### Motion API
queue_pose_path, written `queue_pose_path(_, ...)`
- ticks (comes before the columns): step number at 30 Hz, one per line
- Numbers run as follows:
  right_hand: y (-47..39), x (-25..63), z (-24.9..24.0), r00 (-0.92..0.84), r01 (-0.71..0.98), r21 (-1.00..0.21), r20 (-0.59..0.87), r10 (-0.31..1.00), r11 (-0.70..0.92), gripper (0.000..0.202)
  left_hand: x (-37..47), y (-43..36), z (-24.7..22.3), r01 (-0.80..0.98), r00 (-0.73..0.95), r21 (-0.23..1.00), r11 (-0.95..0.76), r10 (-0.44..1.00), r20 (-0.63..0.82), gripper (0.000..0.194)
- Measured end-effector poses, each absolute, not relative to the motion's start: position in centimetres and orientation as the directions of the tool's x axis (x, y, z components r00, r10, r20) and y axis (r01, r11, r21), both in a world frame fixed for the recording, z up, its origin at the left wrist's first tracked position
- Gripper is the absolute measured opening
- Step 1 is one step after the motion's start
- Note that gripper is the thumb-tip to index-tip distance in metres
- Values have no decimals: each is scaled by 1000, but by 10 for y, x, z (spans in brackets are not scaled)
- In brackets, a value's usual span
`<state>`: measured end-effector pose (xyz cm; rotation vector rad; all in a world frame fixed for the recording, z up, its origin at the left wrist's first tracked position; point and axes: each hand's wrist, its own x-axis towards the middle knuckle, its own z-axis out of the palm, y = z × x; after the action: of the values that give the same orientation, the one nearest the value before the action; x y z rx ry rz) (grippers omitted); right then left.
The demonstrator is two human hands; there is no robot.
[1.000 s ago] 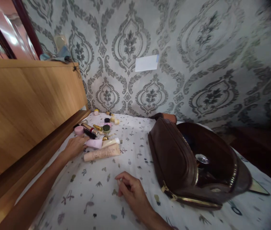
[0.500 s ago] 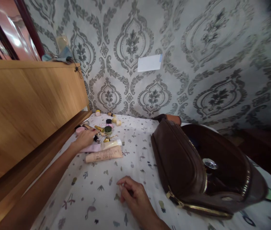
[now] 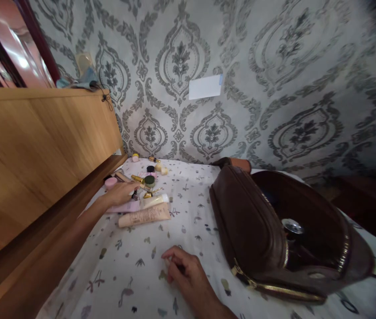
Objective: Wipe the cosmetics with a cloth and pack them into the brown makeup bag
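My left hand (image 3: 121, 193) reaches in among a cluster of cosmetics, its fingers closed downward over a small black-and-silver item (image 3: 135, 195) that they largely cover. Around it lie a green-lidded jar (image 3: 149, 180), a gold tube (image 3: 137, 178), a pink round container (image 3: 110, 183) and a black-lidded jar (image 3: 150, 169). Nearer to me are a lilac tube (image 3: 126, 207), a pale yellow tube (image 3: 154, 201) and a peach tube (image 3: 144, 215). My right hand (image 3: 188, 274) rests on the patterned sheet with curled fingers, thumb close to the index finger, and no object shows in it.
A dark brown zippered bag (image 3: 241, 221) stands unzipped at the right, a round shiny item (image 3: 292, 226) visible at its opening. Behind it lies a brown-and-black object (image 3: 239, 165). A wooden board (image 3: 48, 133) borders the left side; the patterned wall (image 3: 181, 124) rises behind.
My left hand has shifted slightly right and its fingers have closed down over the small black-and-silver item. My right hand has stayed in place. The view has tilted very slightly.
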<state>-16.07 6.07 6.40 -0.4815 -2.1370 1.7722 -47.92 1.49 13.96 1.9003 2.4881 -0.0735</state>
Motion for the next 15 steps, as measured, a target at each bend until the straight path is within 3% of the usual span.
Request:
queue_pose_path(7, 60, -160, 63, -891, 51, -983, 35, 452, 175, 23, -473, 2, 135, 975, -217, -59, 214, 974, -67, 40)
queue_pose_path(15, 60, -161, 67, -891, 57, -979, 39, 452, 197, 24, -473, 7, 135, 970, -241, -57, 236, 967, -87, 23)
